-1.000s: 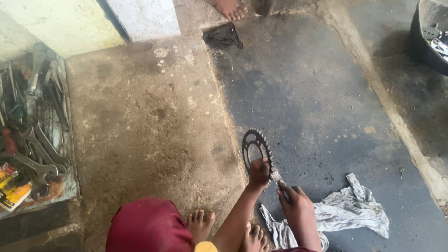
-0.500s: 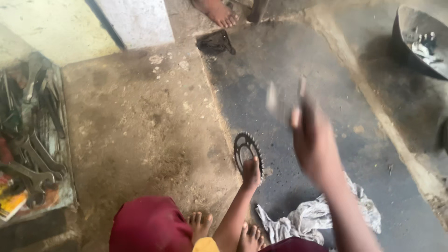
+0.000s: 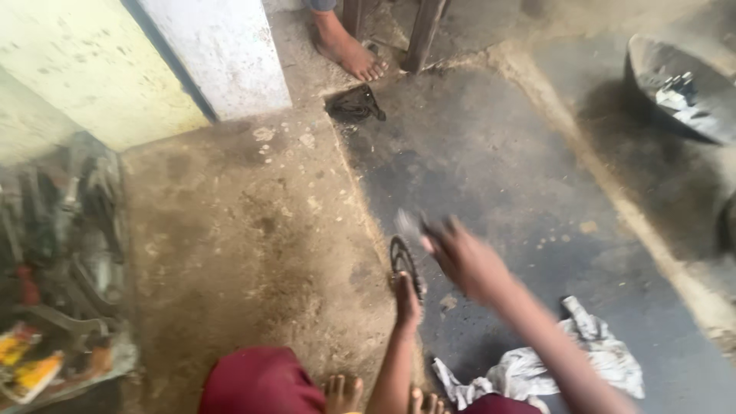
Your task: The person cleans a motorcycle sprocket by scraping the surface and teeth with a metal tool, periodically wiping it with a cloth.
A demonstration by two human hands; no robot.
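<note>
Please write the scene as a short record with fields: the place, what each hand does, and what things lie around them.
place: stained concrete floor of a workshop
left hand: holds a toothed sprocket upright on the floor
right hand: blurred above the sprocket, gripping a small object I cannot identify
near the hands: crumpled grey rag
left edge: pile of wrenches and tools
top right: dark metal basin
top: another person's bare foot

Right hand (image 3: 460, 261), raised high half second ago, now swung down beside sprocket (image 3: 404, 264), blurred.
</note>
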